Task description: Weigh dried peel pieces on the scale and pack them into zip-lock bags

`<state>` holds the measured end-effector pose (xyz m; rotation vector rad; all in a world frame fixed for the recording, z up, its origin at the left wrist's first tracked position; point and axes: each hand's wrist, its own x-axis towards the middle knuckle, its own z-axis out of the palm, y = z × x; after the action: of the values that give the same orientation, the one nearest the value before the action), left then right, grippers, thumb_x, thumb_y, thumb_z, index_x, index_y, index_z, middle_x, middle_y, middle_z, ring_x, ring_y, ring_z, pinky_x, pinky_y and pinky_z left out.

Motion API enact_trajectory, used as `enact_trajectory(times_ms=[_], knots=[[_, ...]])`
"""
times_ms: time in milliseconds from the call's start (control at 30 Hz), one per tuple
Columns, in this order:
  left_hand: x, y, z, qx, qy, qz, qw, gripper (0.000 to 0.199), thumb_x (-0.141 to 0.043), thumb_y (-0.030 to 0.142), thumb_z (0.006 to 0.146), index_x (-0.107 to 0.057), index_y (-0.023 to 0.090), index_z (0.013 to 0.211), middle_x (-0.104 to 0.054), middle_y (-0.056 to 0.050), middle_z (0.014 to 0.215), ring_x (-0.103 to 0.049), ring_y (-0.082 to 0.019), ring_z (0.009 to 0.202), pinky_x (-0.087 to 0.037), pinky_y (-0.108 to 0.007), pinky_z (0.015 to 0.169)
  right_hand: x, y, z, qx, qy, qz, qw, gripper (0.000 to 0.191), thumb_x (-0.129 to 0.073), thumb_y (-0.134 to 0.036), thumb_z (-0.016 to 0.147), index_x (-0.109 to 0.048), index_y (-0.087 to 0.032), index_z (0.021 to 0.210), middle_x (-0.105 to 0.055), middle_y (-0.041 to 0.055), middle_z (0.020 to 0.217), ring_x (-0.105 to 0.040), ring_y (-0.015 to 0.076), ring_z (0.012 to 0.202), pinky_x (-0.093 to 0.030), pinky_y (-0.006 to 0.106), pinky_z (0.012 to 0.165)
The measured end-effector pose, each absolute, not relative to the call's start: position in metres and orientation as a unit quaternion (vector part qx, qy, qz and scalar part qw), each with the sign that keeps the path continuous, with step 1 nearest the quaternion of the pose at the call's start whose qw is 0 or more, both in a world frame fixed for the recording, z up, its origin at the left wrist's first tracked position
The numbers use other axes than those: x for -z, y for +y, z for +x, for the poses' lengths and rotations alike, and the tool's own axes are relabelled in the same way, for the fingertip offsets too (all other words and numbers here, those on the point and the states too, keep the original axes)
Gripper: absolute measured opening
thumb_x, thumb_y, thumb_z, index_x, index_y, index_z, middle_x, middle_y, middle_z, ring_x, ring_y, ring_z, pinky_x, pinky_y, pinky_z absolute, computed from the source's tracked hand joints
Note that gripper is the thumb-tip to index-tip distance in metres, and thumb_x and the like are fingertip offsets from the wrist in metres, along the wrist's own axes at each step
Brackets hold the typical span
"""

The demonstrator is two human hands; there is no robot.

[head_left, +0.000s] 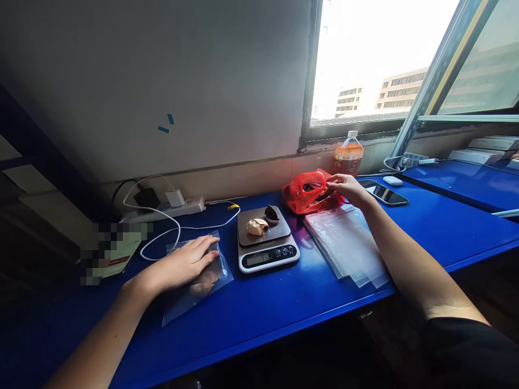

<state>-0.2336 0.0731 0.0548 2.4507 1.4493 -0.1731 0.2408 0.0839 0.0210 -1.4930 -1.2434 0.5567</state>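
My left hand (pixel 187 263) lies with its fingers stretched out on a clear plastic bag (pixel 174 308), which has a brown lump (pixel 205 282) inside. At the mouth of a red plastic bag (pixel 298 197), my right hand (pixel 347 187) pinches the rim between its fingers. Dark contents show in the red bag, too hidden to name. Between my hands stands a kitchen scale (pixel 270 259). On its plate rest a pale piece (pixel 255 226) that looks like garlic and a dark, curled piece (pixel 271 214). The scale's display is lit.
A stack of clear plastic bags (pixel 344 243) lies below my right forearm. Behind are a phone (pixel 385 193), a white earphone case (pixel 392 181) and a bottle of orange drink (pixel 349 154). A white cable (pixel 178 229) loops from a power strip (pixel 194 205) at the wall.
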Motion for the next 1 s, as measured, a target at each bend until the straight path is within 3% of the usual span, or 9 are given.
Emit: enact_trajectory(times_ms=[133, 300, 633, 800, 1000], knots=[[-0.054, 0.074, -0.234, 0.06, 0.506, 0.849, 0.141, 0.07, -0.023, 0.061, 0.094, -0.033, 0.022, 0.151, -0.031, -0.007, 0.158, -0.026, -0.028, 0.146, -0.025, -0.049, 0.118, -0.028, 0.073, 0.245, -0.286, -0.554, -0.602, 0.499, 0.018, -0.074, -0.023, 0.068, -0.072, -0.014, 0.084, -0.074, 0.0085, 0.082, -0.068, 0.0183, 0.075, -0.053, 0.026, 0.067], [-0.053, 0.076, -0.234, 0.046, 0.501, 0.854, 0.135, 0.07, -0.026, 0.061, 0.093, -0.037, 0.021, 0.149, -0.036, -0.007, 0.156, -0.03, -0.028, 0.145, -0.028, -0.049, 0.117, -0.028, 0.074, 0.244, -0.295, -0.544, -0.616, 0.488, 0.014, -0.07, -0.016, 0.068, -0.073, -0.013, 0.082, -0.072, 0.007, 0.076, -0.064, 0.0146, 0.065, -0.05, 0.023, 0.06], [-0.056, 0.073, -0.231, 0.055, 0.509, 0.847, 0.142, 0.07, -0.025, 0.061, 0.093, -0.035, 0.021, 0.15, -0.034, -0.007, 0.157, -0.028, -0.028, 0.146, -0.026, -0.05, 0.117, -0.017, 0.09, 0.245, -0.181, -0.478, -0.647, 0.565, 0.021, -0.078, -0.029, 0.069, -0.065, -0.013, 0.075, -0.066, 0.003, 0.063, -0.059, 0.0123, 0.056, -0.045, 0.021, 0.052], [-0.057, 0.072, -0.234, 0.055, 0.511, 0.845, 0.15, 0.071, -0.025, 0.063, 0.093, -0.034, 0.023, 0.151, -0.033, -0.005, 0.158, -0.028, -0.028, 0.146, -0.026, -0.05, 0.118, -0.018, 0.088, 0.234, -0.208, -0.456, -0.601, 0.622, 0.023, -0.072, -0.03, 0.076, -0.056, -0.016, 0.084, -0.067, 0.0053, 0.07, -0.063, 0.0138, 0.057, -0.051, 0.023, 0.052], [-0.055, 0.074, -0.234, 0.064, 0.511, 0.846, 0.139, 0.071, -0.024, 0.061, 0.093, -0.033, 0.022, 0.151, -0.03, -0.005, 0.159, -0.025, -0.027, 0.147, -0.025, -0.049, 0.118, -0.029, 0.088, 0.23, -0.19, -0.387, -0.563, 0.705, 0.023, -0.055, -0.033, 0.086, -0.051, -0.02, 0.104, -0.057, -0.0026, 0.068, -0.058, 0.0111, 0.05, -0.054, 0.024, 0.048]])
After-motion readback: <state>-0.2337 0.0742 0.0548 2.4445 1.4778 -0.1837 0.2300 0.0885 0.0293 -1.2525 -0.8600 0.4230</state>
